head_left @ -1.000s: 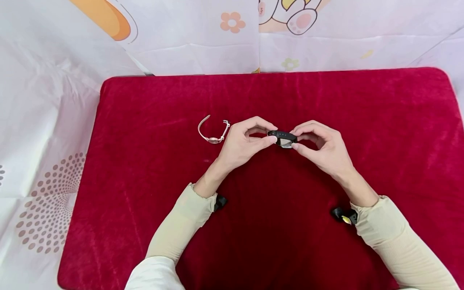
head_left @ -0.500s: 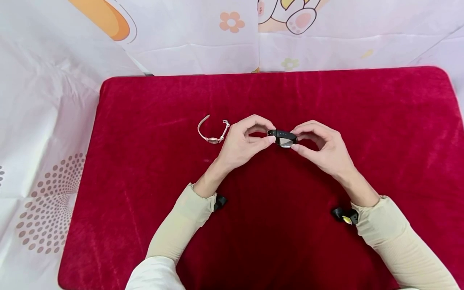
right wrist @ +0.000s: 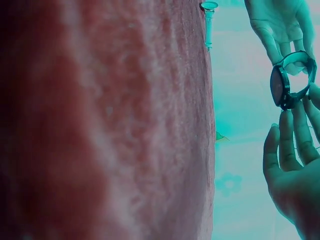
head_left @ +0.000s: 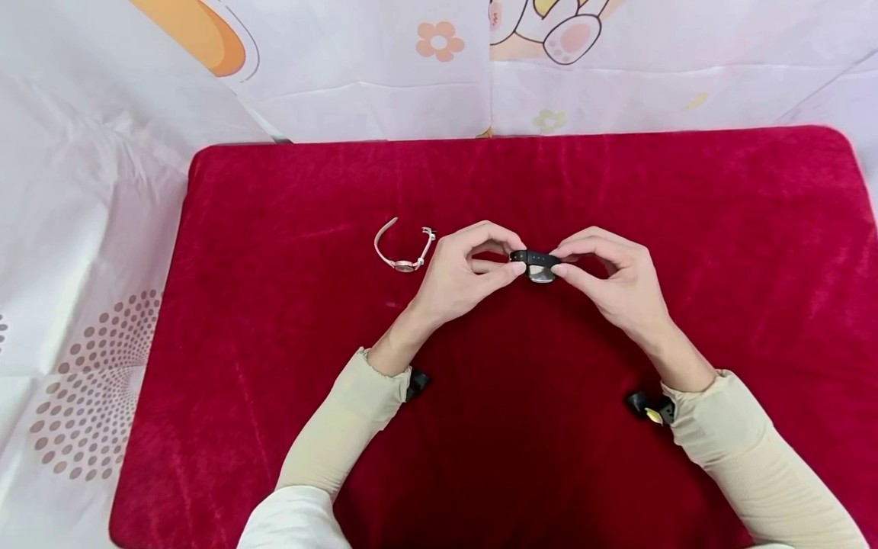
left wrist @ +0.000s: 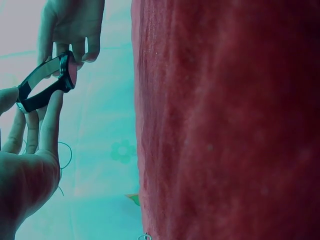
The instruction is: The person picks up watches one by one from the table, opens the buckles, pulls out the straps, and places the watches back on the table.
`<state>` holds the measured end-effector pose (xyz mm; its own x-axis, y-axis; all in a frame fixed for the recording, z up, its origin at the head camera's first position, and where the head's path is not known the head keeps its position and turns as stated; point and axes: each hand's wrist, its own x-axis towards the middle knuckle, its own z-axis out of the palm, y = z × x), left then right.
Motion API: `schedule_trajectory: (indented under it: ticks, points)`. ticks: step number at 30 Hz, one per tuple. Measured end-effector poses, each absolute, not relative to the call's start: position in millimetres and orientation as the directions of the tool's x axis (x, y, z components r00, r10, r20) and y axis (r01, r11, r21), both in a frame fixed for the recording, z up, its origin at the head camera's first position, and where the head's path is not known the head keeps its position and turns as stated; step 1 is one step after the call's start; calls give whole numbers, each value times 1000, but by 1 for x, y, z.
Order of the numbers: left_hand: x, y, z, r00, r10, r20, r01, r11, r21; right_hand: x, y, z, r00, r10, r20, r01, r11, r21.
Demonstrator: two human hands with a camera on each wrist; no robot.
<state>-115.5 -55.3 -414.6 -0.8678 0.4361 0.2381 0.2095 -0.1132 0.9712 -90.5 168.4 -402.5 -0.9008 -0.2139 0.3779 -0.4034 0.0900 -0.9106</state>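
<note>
Black watch [head_left: 540, 260] is held up above the red table [head_left: 748, 252], left hand [head_left: 463, 268] and right hand [head_left: 617, 284] pinching opposite sides. Wrist views show its strap as a see-through loop, against pale curtain [left wrist: 100, 165]; head view puts pale watch [head_left: 405, 266] just beside the left hand. Far table edge well beyond hands; wide cloth stretch rightward.

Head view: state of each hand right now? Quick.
Left hand: holding the black watch, pinching one side between thumb and fingers.
Right hand: holding the same watch, pinching its opposite side.
</note>
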Motion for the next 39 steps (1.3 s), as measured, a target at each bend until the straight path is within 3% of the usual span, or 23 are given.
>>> schedule_trajectory:
  ticks: [39]
  points:
    - [-117, -51, -416, -886, 400, 235, 227, -67, 972, -91, 165, -404, -885, -175, 431, -447, 68, -892]
